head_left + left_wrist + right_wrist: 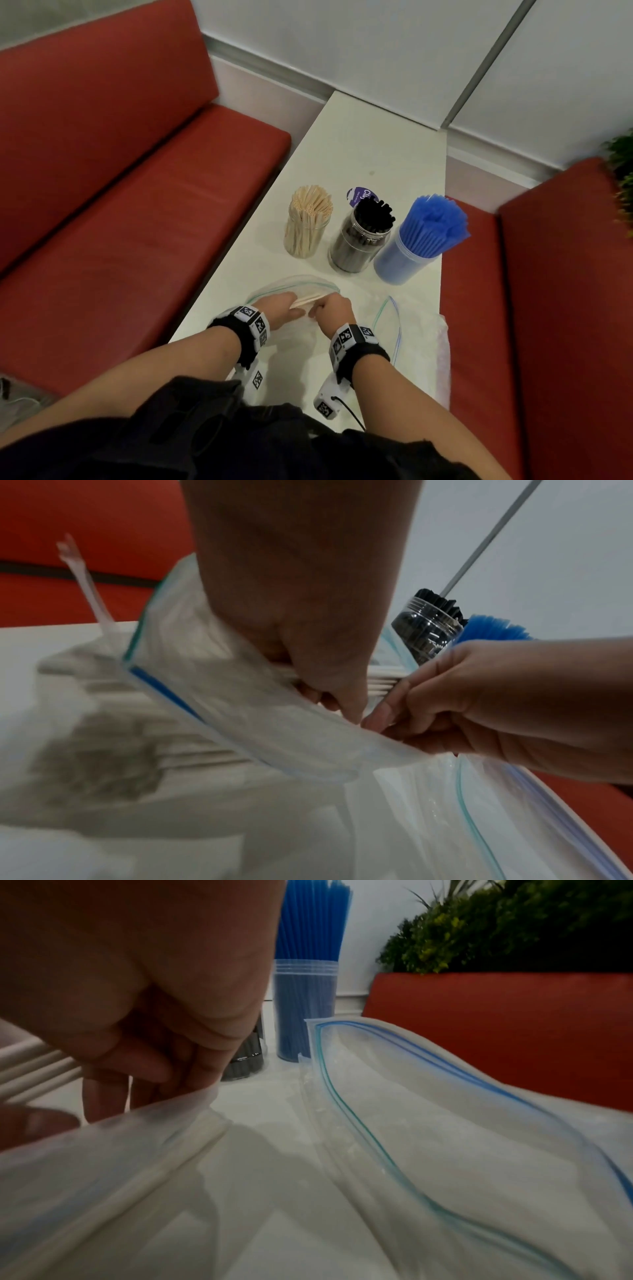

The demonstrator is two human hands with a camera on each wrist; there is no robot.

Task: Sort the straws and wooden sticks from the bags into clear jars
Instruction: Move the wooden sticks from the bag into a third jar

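Fingers of the left hand [279, 305] curl round pale sticks [308, 300] inside a zip bag [240, 696]; the right hand [334, 308] pinches its rim.

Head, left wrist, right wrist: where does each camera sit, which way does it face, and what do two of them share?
Head: above, looking down the white table at three jars; both forearms and hands show.
Left wrist: low behind the left hand, facing right; it grips pale sticks in a zip bag; the right hand pinches the bag's edge.
Right wrist: near the tabletop, facing an empty zip bag; right hand shows.
Shared: blue straws jar.
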